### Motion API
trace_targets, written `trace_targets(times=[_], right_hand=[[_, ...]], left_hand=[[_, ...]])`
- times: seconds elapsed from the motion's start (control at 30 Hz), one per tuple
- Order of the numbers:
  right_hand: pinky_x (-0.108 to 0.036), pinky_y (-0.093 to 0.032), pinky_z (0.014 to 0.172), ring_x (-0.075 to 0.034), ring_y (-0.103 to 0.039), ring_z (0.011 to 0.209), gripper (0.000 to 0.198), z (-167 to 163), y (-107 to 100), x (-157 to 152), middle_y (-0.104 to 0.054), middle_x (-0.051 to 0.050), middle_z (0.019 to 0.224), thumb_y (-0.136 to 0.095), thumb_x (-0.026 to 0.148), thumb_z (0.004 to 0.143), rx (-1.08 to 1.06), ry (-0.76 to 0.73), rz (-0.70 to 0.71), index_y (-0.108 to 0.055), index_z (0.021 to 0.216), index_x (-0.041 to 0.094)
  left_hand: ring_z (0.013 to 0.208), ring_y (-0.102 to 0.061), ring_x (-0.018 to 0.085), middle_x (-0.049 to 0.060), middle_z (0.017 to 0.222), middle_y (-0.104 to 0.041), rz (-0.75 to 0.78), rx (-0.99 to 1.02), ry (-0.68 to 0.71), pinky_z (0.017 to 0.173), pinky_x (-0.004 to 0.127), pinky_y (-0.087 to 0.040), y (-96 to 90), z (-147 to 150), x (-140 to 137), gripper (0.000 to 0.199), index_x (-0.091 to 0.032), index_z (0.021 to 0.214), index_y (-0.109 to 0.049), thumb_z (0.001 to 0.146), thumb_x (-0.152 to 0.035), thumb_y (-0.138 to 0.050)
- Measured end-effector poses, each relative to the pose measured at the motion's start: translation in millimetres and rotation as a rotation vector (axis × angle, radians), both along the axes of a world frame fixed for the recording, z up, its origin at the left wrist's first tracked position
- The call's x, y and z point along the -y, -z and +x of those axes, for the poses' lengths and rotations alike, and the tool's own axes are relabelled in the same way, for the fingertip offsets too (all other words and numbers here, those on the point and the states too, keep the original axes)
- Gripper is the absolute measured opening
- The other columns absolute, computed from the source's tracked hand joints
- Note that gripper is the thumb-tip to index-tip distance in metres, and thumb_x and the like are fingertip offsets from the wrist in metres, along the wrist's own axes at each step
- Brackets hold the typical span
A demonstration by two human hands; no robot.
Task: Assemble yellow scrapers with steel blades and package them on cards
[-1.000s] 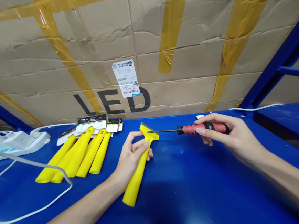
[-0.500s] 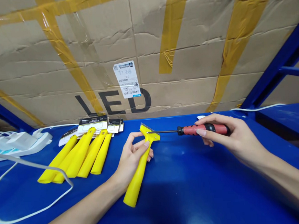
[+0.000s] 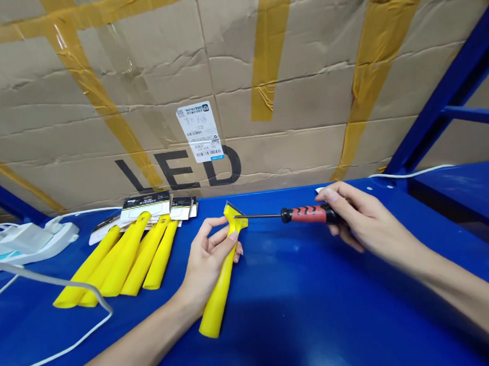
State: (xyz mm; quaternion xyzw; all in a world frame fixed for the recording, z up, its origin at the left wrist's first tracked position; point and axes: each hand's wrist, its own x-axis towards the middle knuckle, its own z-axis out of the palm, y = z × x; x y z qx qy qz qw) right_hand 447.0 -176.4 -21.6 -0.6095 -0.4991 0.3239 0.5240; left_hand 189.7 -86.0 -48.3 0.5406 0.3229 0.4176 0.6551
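A yellow scraper (image 3: 221, 297) is pinched near its head by my left hand (image 3: 208, 256), its wide handle end slanting down toward me over the blue surface. The scraper's head carries a thin blade along its upper edge. My right hand (image 3: 357, 213) is closed on the end of a red and black screwdriver (image 3: 309, 214). The screwdriver lies nearly level, and its tip meets the scraper's head by the blade. Whether the tip sits in a screw is too small to tell.
Several yellow handles (image 3: 125, 254) lie side by side at the left, with printed cards (image 3: 145, 206) at their tops. A white power strip (image 3: 42, 247) and a looping cable (image 3: 87, 339) are further left. Behind stands a taped cardboard box (image 3: 313, 87); a blue frame post (image 3: 444, 88) rises at right.
My right fingers have shifted back to the screwdriver's end, and its handle has rolled, showing dark marks. The whole view has drifted slightly, moving things leftward. The scraper stays in my left hand.
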Motion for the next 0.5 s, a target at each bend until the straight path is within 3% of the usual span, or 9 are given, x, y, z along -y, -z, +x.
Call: trace_targets(times=[0.07, 0.13, 0.2, 0.27, 0.33, 0.43, 0.5], right_hand=[[-0.025, -0.048, 0.046, -0.014, -0.062, 0.055, 0.042, -1.1, -0.6, 0.7, -0.064, 0.001, 0.078, -0.065, 0.059, 0.090, -0.130, -0.063, 0.002, -0.051, 0.113, 0.027], [-0.029, -0.056, 0.061, -0.018, -0.069, 0.076, 0.050, -1.3, -1.6, 1.7, -0.066, -0.002, 0.099, -0.076, 0.048, 0.083, -0.248, -0.150, 0.041, -0.049, 0.120, 0.029], [-0.026, -0.051, 0.053, -0.013, -0.063, 0.063, 0.046, -1.8, -1.7, 2.0, -0.064, 0.001, 0.088, -0.076, 0.048, 0.083, -0.232, -0.164, 0.056, -0.049, 0.115, 0.028], [-0.022, -0.036, 0.041, -0.008, -0.045, 0.043, 0.038, -3.1, -0.9, 1.3, -0.053, 0.007, 0.064, -0.063, 0.059, 0.090, -0.119, -0.073, 0.032, -0.048, 0.103, 0.026], [-0.021, -0.028, 0.037, -0.007, -0.036, 0.036, 0.042, -4.7, -0.4, 0.4, -0.047, 0.008, 0.056, -0.052, 0.067, 0.093, -0.053, 0.024, -0.011, -0.044, 0.096, 0.026], [-0.026, -0.045, 0.047, -0.014, -0.060, 0.054, 0.045, -5.9, -1.5, 0.3, -0.060, 0.003, 0.079, -0.068, 0.060, 0.084, -0.193, -0.060, -0.016, -0.046, 0.106, 0.027], [-0.029, -0.049, 0.055, -0.016, -0.065, 0.065, 0.051, -6.1, -2.5, 0.8, -0.061, 0.002, 0.087, -0.078, 0.049, 0.078, -0.280, -0.156, 0.027, -0.046, 0.113, 0.029]], left_hand=[[0.059, -0.057, 0.012, -0.002, 0.067, -0.067, 0.007, -0.006, -0.016, 0.061, 0.025, -0.044, 1.2, -0.5, -1.0, 0.044, -0.022, 0.106, -0.050, 0.078, -0.034, -0.083], [0.059, -0.057, 0.012, -0.002, 0.068, -0.067, 0.020, -0.007, -0.035, 0.062, 0.025, -0.043, 2.4, -1.1, -1.5, 0.044, -0.022, 0.108, -0.050, 0.079, -0.033, -0.082], [0.060, -0.057, 0.012, -0.001, 0.070, -0.068, 0.029, -0.010, -0.040, 0.063, 0.025, -0.044, 3.3, -1.7, -1.3, 0.043, -0.022, 0.109, -0.050, 0.081, -0.033, -0.081], [0.060, -0.057, 0.012, -0.001, 0.070, -0.068, 0.032, -0.015, -0.029, 0.063, 0.025, -0.044, 3.8, -2.0, -0.9, 0.042, -0.022, 0.110, -0.050, 0.082, -0.033, -0.080], [0.060, -0.057, 0.012, -0.001, 0.069, -0.068, 0.036, -0.021, -0.021, 0.063, 0.025, -0.044, 3.7, -1.9, -0.8, 0.042, -0.022, 0.110, -0.051, 0.081, -0.033, -0.080], [0.060, -0.058, 0.013, -0.001, 0.069, -0.068, 0.034, -0.019, -0.053, 0.062, 0.025, -0.044, 2.7, -1.1, -1.4, 0.046, -0.022, 0.111, -0.051, 0.079, -0.035, -0.082], [0.059, -0.057, 0.013, -0.001, 0.069, -0.068, 0.027, -0.018, -0.078, 0.062, 0.025, -0.044, 2.0, -0.4, -1.5, 0.049, -0.022, 0.111, -0.052, 0.077, -0.036, -0.084]])
